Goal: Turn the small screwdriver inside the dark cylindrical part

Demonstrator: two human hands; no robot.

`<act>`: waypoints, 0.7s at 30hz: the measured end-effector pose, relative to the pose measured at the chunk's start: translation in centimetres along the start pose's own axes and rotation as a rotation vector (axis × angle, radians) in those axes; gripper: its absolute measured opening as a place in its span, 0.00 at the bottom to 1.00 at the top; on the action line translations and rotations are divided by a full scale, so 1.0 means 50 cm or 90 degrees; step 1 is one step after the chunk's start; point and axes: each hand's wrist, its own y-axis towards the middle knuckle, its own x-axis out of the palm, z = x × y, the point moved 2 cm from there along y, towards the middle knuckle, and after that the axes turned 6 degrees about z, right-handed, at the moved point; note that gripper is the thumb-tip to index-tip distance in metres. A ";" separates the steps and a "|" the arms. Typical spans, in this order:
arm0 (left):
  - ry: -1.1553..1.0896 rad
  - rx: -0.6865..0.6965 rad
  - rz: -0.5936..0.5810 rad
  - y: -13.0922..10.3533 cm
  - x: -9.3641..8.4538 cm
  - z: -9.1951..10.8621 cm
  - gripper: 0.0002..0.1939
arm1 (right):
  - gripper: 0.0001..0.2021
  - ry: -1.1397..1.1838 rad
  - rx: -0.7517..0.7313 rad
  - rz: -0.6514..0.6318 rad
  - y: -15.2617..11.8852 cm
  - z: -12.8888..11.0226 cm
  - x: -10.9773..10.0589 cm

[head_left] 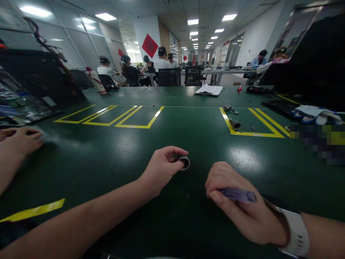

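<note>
Left hand (160,169) pinches metal ring (188,164), thumb against fingers, over green table (121,223); right hand (242,219) wrapped round purple-handled screwdriver (241,195). Small dark part (187,196) lies below the ring, near the screwdriver's tip.

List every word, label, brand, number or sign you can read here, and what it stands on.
No text is legible.
Red diamond sign on the pillar: marking too blurred.
Clipboard paper: any print too small.
White labels on the yellow tape: too small.
Metal ring and purple-handled tool: no lettering I can make out.
</note>
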 end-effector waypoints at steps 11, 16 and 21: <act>-0.010 -0.011 0.002 0.003 -0.003 0.004 0.18 | 0.06 0.058 0.054 -0.060 0.004 0.008 0.005; -0.023 -0.006 -0.003 0.003 -0.003 0.003 0.17 | 0.08 0.031 0.112 -0.008 -0.003 0.015 0.006; -0.019 -0.010 -0.021 0.003 -0.006 0.002 0.18 | 0.14 0.027 0.286 0.053 0.000 0.047 0.002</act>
